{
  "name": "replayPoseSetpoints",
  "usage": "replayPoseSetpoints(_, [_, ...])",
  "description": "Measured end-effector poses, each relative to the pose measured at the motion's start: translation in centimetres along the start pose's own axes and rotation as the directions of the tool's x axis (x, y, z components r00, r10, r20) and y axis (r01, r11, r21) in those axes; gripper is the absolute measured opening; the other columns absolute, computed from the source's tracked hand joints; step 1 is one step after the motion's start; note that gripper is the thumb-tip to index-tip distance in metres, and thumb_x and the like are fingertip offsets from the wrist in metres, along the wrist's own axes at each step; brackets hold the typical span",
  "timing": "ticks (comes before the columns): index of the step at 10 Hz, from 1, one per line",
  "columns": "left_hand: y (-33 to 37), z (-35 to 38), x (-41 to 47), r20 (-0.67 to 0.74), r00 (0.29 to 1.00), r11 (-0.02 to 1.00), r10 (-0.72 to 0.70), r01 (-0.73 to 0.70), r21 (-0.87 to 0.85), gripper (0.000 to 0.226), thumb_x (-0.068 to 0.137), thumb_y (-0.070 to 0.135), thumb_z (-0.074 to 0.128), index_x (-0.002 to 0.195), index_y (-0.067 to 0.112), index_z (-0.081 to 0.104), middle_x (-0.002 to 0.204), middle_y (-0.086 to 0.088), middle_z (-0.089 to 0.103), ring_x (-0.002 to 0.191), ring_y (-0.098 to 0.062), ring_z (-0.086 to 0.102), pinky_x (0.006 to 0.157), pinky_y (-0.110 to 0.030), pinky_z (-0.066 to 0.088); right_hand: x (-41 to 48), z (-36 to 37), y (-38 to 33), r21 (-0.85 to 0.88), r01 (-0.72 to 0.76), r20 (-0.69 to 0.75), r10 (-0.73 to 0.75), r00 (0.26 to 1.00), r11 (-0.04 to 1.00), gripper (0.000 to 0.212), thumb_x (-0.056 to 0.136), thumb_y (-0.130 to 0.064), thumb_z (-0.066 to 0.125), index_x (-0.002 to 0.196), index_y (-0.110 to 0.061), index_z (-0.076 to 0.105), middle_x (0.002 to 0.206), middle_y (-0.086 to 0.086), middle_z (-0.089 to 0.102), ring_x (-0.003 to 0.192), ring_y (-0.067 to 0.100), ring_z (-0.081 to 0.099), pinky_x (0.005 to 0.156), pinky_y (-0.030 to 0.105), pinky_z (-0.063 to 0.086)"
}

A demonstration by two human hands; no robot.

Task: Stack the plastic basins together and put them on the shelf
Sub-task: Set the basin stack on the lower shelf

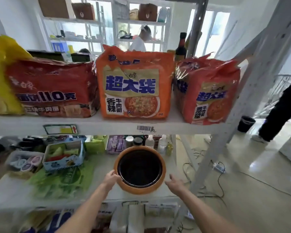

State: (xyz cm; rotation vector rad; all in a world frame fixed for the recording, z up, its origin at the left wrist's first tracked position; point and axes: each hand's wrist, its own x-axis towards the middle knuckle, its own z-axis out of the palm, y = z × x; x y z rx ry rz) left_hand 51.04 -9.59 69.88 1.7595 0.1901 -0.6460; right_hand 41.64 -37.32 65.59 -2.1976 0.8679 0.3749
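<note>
A stack of plastic basins, orange outside with a dark inner one nested in it, sits on the white middle shelf near its front right. My left hand touches the stack's left rim with fingers curled around it. My right hand hovers just off the stack's right side, fingers spread and apart from the rim.
Three noodle multipacks fill the upper shelf. Behind the basins stand bottles and jars; a blue box and green bag lie to the left. A shelf post rises at right. A person's leg is far right.
</note>
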Motion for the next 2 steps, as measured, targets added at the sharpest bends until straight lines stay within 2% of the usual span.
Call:
replayPoseSetpoints(1, [3.3,0.4,-5.1,0.013,0.995,0.986,0.097,-0.098,0.134,0.015,0.081,0.001,0.06,0.094,0.006,0.065,0.092,-0.012,0.063,0.078,-0.02,0.056,0.061,-0.027,0.044,-6.8,-3.8,-1.6,-0.113,0.1,-0.054,-0.106,0.993,0.989,0.061,0.102,-0.038,0.046,0.155,-0.009,0.038,0.157,0.015,0.046,0.144,0.032,0.045,0.116,0.037,0.038])
replayPoseSetpoints(2, [6.7,1.6,-12.4,0.066,0.971,0.928,0.229,-0.238,0.288,0.017,0.088,0.004,0.054,0.09,0.019,0.063,0.085,0.001,0.061,0.075,-0.014,0.059,0.063,-0.021,0.05,-12.6,-6.2,-3.3,-0.216,0.228,-0.041,-0.242,0.969,0.95,0.044,0.104,-0.029,0.046,0.141,-0.007,0.056,0.143,0.015,0.059,0.133,0.033,0.055,0.108,0.037,0.043])
